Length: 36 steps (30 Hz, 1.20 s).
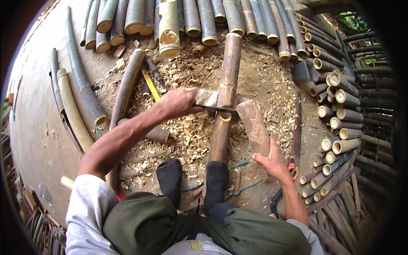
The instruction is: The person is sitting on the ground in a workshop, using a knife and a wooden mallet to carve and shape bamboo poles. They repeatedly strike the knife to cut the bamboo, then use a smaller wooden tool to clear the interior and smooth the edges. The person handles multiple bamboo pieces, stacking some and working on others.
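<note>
A brown bamboo pole point(230, 72) runs away from me over a pale wood block point(208, 97), with a notch cut in its upper side. My left hand point(180, 103) is closed round the handle of a knife point(214, 109), its dark narrow blade lying across the pole at the notch. In my right hand point(272, 160) is a thick wooden mallet point(253, 123), gripped low down. The mallet's head is close to the blade's far end; whether they touch I cannot tell. My right foot point(216, 180), in a dark sock, rests on the pole's near end.
Wood chips point(187, 140) cover the ground round the pole. Bamboo lengths point(208, 21) line the far side, and more cut bamboo point(346, 114) is stacked at right. A yellow measuring tape point(150, 85) lies at left. An orange-handled saw point(293, 166) lies beyond my right hand.
</note>
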### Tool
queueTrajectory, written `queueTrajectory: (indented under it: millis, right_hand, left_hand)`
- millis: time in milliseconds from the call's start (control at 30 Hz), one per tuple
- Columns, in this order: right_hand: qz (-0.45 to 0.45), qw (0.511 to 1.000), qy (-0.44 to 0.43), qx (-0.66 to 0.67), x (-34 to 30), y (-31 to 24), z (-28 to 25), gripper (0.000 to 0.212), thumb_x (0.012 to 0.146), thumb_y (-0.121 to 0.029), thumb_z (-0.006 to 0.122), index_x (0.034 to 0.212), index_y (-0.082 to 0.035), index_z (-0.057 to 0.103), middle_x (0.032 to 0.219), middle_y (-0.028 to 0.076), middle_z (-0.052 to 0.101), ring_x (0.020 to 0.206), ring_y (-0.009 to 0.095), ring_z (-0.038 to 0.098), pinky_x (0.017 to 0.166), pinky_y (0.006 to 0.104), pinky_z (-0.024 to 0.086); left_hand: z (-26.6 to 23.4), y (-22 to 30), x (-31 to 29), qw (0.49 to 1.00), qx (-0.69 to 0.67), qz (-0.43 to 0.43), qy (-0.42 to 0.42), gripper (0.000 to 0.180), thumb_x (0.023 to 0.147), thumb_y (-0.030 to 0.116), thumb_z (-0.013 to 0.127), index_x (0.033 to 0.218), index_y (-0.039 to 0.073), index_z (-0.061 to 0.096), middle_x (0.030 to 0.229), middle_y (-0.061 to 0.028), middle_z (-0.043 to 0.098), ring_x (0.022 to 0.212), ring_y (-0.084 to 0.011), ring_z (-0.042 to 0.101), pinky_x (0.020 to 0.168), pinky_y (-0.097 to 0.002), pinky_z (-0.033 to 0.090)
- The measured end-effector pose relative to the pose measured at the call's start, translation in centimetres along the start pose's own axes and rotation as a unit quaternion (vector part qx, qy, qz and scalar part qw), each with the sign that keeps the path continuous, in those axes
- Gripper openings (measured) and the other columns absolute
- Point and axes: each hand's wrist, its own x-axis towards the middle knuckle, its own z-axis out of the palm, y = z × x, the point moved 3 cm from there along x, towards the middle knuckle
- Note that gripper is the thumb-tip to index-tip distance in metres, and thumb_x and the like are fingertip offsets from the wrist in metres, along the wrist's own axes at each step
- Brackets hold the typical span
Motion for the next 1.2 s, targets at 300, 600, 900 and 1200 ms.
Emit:
queueTrajectory:
  millis: [300,600,900,1200]
  right_hand:
    - [-0.008,0.972,0.152,0.178,-2.4,5.7,2.8,0.077,0.076,-0.026,0.082,0.138,0.005,0.048,0.125,0.020,0.062,0.114,0.029,0.063,0.101,0.0420,0.051]
    - [-0.065,0.979,0.150,0.124,-4.9,2.1,6.9,0.094,0.088,-0.042,0.082,0.158,0.001,0.036,0.140,0.017,0.053,0.127,0.027,0.057,0.109,0.0412,0.046]
    - [0.043,0.890,0.205,0.404,-2.2,3.9,4.6,0.020,0.098,-0.011,0.063,0.115,-0.005,0.054,0.072,-0.001,0.052,0.050,0.007,0.048,0.044,0.0275,0.050]
    - [-0.022,0.800,0.516,-0.304,0.2,14.3,-3.7,0.037,0.090,-0.026,0.076,0.111,0.001,0.062,0.091,0.018,0.067,0.093,0.042,0.067,0.092,0.0534,0.052]
  left_hand:
    - [2.0,4.5,-9.0,0.987,-0.116,-0.033,0.105,0.032,0.093,0.038,0.079,0.104,0.009,0.072,0.084,-0.0099,0.066,0.076,-0.0313,0.069,0.068,-0.0468,0.054]
    - [0.2,10.9,-6.3,0.812,-0.544,-0.139,0.161,0.042,0.111,0.033,0.060,0.132,-0.002,0.067,0.091,-0.0103,0.071,0.078,-0.0158,0.065,0.067,-0.0349,0.055]
    - [-0.2,9.3,-1.9,0.918,-0.287,-0.187,0.198,0.047,0.093,0.048,0.080,0.098,0.003,0.067,0.083,-0.0140,0.071,0.074,-0.0273,0.070,0.065,-0.0465,0.054]
    - [3.4,7.8,1.8,0.892,-0.383,-0.196,0.141,0.027,0.101,0.034,0.070,0.095,0.008,0.075,0.084,-0.0099,0.075,0.071,-0.0213,0.067,0.064,-0.0439,0.054]
